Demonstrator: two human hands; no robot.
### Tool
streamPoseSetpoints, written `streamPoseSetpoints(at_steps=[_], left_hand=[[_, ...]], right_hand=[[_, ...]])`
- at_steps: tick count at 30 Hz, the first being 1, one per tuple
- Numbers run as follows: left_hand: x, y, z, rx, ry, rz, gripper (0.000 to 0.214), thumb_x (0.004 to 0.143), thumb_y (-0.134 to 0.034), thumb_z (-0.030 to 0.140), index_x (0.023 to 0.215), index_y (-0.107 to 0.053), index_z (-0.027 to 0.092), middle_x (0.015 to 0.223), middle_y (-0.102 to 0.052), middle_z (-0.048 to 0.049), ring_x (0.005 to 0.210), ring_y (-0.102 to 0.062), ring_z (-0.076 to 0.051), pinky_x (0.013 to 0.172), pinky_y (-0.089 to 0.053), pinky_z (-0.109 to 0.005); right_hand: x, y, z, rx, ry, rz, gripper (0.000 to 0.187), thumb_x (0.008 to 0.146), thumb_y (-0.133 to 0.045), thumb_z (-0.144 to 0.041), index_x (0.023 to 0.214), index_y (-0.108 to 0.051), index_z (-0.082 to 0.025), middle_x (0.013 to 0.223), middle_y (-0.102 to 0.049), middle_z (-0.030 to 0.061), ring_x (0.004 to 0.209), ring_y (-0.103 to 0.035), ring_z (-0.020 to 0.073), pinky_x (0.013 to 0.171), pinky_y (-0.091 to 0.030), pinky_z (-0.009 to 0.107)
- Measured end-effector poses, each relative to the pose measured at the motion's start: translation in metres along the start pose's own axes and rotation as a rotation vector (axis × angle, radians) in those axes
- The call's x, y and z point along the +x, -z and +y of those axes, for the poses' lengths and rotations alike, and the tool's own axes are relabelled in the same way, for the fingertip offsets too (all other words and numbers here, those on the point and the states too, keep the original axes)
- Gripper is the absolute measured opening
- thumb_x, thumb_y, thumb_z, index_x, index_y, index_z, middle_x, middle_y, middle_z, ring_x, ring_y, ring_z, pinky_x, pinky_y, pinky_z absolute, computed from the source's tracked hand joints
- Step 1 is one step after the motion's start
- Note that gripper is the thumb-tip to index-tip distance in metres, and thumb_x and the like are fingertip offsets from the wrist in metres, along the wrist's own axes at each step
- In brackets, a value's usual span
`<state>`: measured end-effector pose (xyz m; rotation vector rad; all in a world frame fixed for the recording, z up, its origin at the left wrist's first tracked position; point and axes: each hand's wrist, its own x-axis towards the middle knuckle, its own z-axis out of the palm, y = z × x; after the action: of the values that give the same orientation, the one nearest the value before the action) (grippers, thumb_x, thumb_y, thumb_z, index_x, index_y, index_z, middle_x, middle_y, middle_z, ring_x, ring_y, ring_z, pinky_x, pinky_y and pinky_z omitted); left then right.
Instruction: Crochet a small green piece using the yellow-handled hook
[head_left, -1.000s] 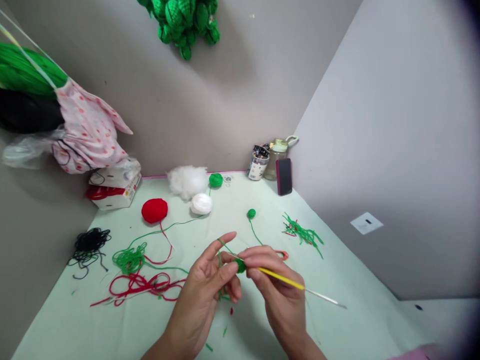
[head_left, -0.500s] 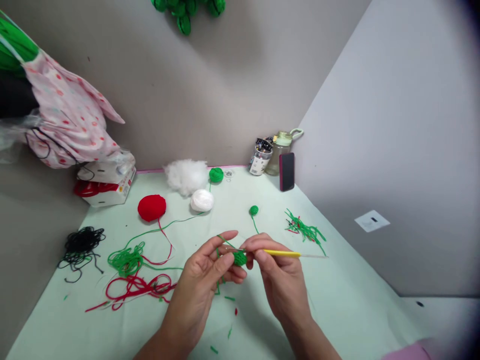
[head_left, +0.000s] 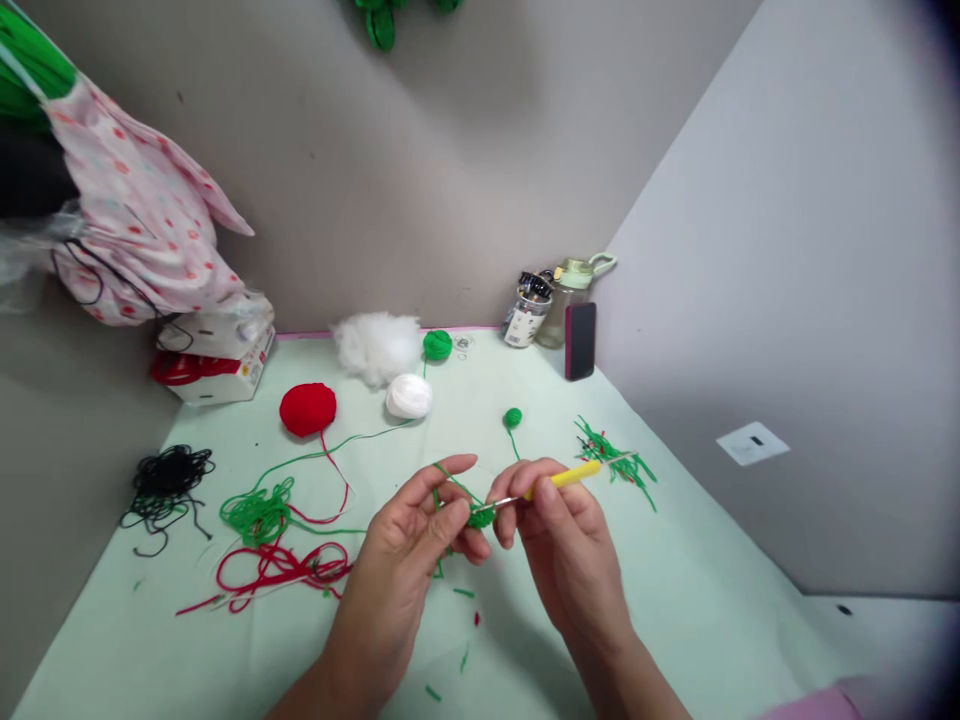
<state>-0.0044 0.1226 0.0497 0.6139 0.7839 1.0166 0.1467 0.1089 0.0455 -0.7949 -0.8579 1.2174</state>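
Between thumb and fingers, my left hand point(head_left: 416, 535) pinches a small green crochet piece point(head_left: 482, 517). Green yarn runs over its raised index finger and down to the piece. My right hand point(head_left: 562, 520) grips a crochet hook point(head_left: 570, 478) by its yellow handle, tilted up to the right. The hook's metal shaft reaches left to the green piece; its very tip is hard to make out. Beyond my hands, a small green crocheted ball point(head_left: 513, 418) lies on the table with a yarn tail leading toward my right hand.
On the left lie a red yarn ball point(head_left: 308, 410), loose green yarn point(head_left: 259, 512), red yarn point(head_left: 277, 572) and black yarn point(head_left: 169, 480). White stuffing point(head_left: 377, 347) and a white yarn ball point(head_left: 409, 397) sit behind. Yarn scraps point(head_left: 616, 462) and a phone point(head_left: 580, 342) are at right.
The hook has tilted, its handle end rising on the right and its shaft now angling down to the green piece. My right hand has turned with it. The view has shifted slightly.
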Motion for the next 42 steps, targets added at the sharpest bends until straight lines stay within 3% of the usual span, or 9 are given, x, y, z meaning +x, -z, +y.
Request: streamPoseSetpoints(at_steps=[9,15,23,25,28,31,33,38,42], left_hand=[[-0.002,0.005,-0.005,0.108,-0.080,-0.001,0.033,0.087,-0.086,0.034,0.119,-0.079,0.030,0.083,-0.065,0.0045,0.073,-0.069,-0.011,0.078,-0.056,-0.025],[-0.003,0.007,-0.006,0.127,-0.105,0.005,0.035,0.085,-0.087,0.031,0.120,-0.080,0.033,0.085,-0.065,0.0040,0.075,-0.070,-0.012,0.078,-0.058,-0.026],[-0.005,0.000,-0.009,-0.014,-0.023,0.025,0.049,0.078,-0.093,0.031,0.125,-0.079,0.029,0.084,-0.066,0.0021,0.074,-0.061,-0.009,0.069,-0.051,-0.018],[-0.004,-0.001,-0.005,-0.111,0.093,-0.028,0.051,0.079,-0.093,0.033,0.128,-0.078,0.025,0.068,-0.058,0.0054,0.059,-0.049,-0.005,0.058,-0.043,-0.015],[0.000,0.000,0.004,-0.191,0.186,-0.077,0.046,0.080,-0.092,0.029,0.123,-0.080,0.019,0.057,-0.040,0.0110,0.048,-0.028,-0.001,0.047,-0.026,-0.013],[0.000,0.000,0.008,-0.125,0.120,-0.059,0.039,0.082,-0.090,0.026,0.120,-0.082,0.023,0.069,-0.052,0.0081,0.047,-0.027,0.002,0.049,-0.027,-0.014],[-0.001,-0.001,0.004,-0.034,0.063,-0.071,0.034,0.084,-0.088,0.029,0.117,-0.083,0.026,0.076,-0.060,0.0053,0.049,-0.036,0.001,0.054,-0.036,-0.016],[-0.002,-0.003,-0.009,0.029,-0.025,0.027,0.040,0.078,-0.093,0.032,0.117,-0.084,0.030,0.084,-0.066,0.0015,0.076,-0.058,-0.011,0.075,-0.049,-0.022],[0.002,-0.001,-0.008,-0.129,0.116,-0.008,0.050,0.074,-0.096,0.035,0.121,-0.083,0.026,0.085,-0.066,0.0001,0.079,-0.057,-0.011,0.080,-0.049,-0.023]], right_hand=[[-0.016,0.010,-0.009,-0.523,0.363,-0.133,0.023,0.110,-0.051,-0.022,0.106,-0.073,-0.025,0.097,-0.075,0.0041,0.085,-0.072,0.0162,0.079,-0.059,0.032],[-0.015,0.009,-0.016,-0.722,0.505,-0.186,0.022,0.109,-0.047,-0.017,0.106,-0.068,-0.023,0.093,-0.075,0.0040,0.086,-0.072,0.0167,0.077,-0.060,0.030],[-0.017,0.010,-0.001,-1.328,1.039,-0.245,0.023,0.102,-0.057,-0.009,0.116,-0.073,-0.017,0.097,-0.078,0.0125,0.084,-0.074,0.0210,0.074,-0.062,0.031],[-0.018,0.011,0.002,-1.273,1.010,-0.196,0.027,0.100,-0.060,-0.007,0.119,-0.074,-0.020,0.101,-0.078,0.0115,0.091,-0.075,0.0225,0.078,-0.063,0.033],[-0.017,0.012,0.001,-0.917,0.719,-0.091,0.027,0.104,-0.056,-0.012,0.117,-0.075,-0.025,0.097,-0.076,0.0075,0.087,-0.072,0.0202,0.074,-0.062,0.034],[-0.012,0.011,-0.002,-0.517,0.432,-0.042,0.024,0.107,-0.054,-0.020,0.105,-0.078,-0.026,0.085,-0.072,0.0035,0.073,-0.066,0.0164,0.066,-0.058,0.031],[-0.009,0.008,-0.002,-0.399,0.356,-0.049,0.022,0.106,-0.058,-0.025,0.101,-0.079,-0.027,0.087,-0.072,0.0031,0.070,-0.065,0.0153,0.062,-0.057,0.030],[-0.014,0.007,0.005,-0.728,0.534,-0.067,0.028,0.100,-0.062,-0.010,0.111,-0.080,-0.028,0.097,-0.077,0.0049,0.086,-0.071,0.0180,0.068,-0.059,0.029],[-0.018,0.012,0.003,-0.985,0.705,-0.107,0.036,0.094,-0.066,-0.002,0.112,-0.082,-0.028,0.106,-0.078,0.0066,0.090,-0.072,0.0200,0.076,-0.060,0.033]])
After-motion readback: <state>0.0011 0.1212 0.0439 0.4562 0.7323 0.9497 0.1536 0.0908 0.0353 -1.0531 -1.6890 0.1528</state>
